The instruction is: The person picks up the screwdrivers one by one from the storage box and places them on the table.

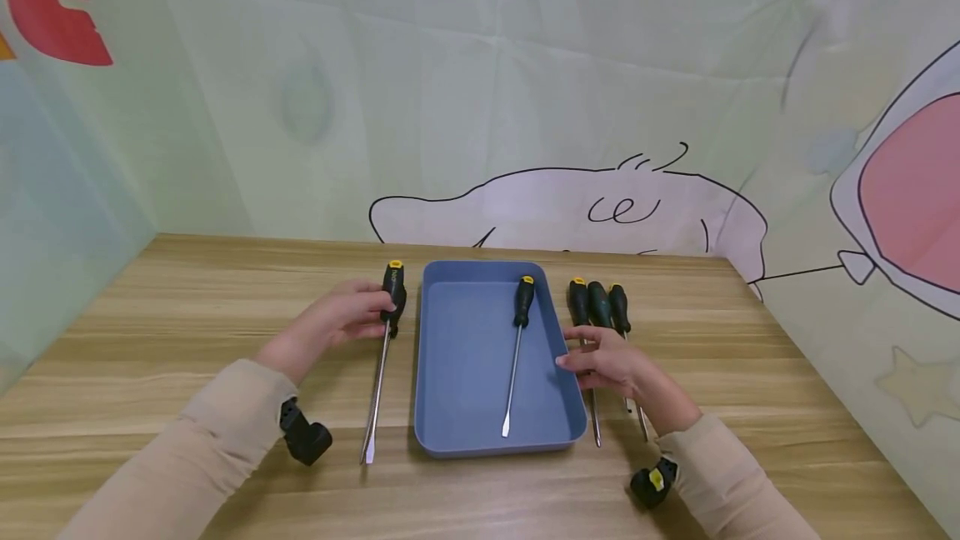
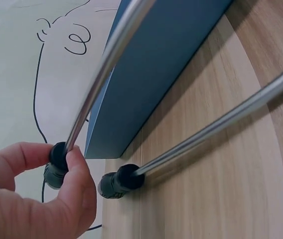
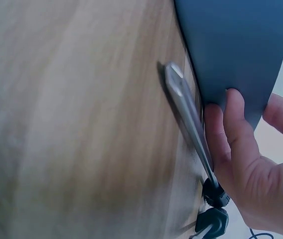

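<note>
My left hand (image 1: 358,312) pinches the black handle of a long flat-blade screwdriver (image 1: 381,382), its tip pointing toward me. A second screwdriver (image 2: 126,180) lies on the table beneath it, left of the tray. The blue-grey tray (image 1: 468,382) stands in the middle with one flat-blade screwdriver (image 1: 514,365) inside, handle toward the back. At the tray's right wall, my right hand (image 1: 609,361) grips the rim; in the right wrist view, two fingertips (image 3: 234,102) press the outer wall and another digit passes behind the rim. The right hand partly covers the screwdrivers beside it.
Right of the tray, three screwdrivers (image 1: 598,304) with dark handles lie side by side on the wooden table (image 1: 225,290). A printed cloth (image 1: 450,90) hangs behind the table's back edge. A small black camera sits at each wrist.
</note>
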### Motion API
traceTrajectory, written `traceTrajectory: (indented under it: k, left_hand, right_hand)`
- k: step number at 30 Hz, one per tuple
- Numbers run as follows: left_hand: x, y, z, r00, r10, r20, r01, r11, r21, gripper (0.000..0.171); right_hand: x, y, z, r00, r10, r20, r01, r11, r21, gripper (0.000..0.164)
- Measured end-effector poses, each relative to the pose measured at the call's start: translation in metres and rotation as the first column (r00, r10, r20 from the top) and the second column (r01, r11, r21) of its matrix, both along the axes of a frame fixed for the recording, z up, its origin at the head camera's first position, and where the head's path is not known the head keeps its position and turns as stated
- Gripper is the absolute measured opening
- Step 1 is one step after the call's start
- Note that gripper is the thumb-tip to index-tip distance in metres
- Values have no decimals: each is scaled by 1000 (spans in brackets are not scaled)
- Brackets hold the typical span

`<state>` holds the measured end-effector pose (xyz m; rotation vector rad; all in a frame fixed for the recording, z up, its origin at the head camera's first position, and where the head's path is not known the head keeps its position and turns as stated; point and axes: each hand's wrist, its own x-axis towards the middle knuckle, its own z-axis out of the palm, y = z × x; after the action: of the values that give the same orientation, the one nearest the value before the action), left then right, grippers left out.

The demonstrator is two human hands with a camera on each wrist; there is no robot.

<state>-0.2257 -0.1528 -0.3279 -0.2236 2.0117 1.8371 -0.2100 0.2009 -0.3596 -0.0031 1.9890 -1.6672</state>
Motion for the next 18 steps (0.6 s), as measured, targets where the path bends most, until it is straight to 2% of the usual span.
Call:
traceTrajectory:
  k: [10, 18]
  left_hand:
    - [0, -11, -4, 1000, 4, 3, -4, 1000, -7, 66]
    - [2, -18, -6, 999, 34, 8, -34, 999, -15, 67]
  right_hand:
    - [1, 1, 1, 1000, 3, -2, -3, 1000, -4, 59]
    - [1, 0, 1, 1000, 9, -4, -9, 1000, -5, 60]
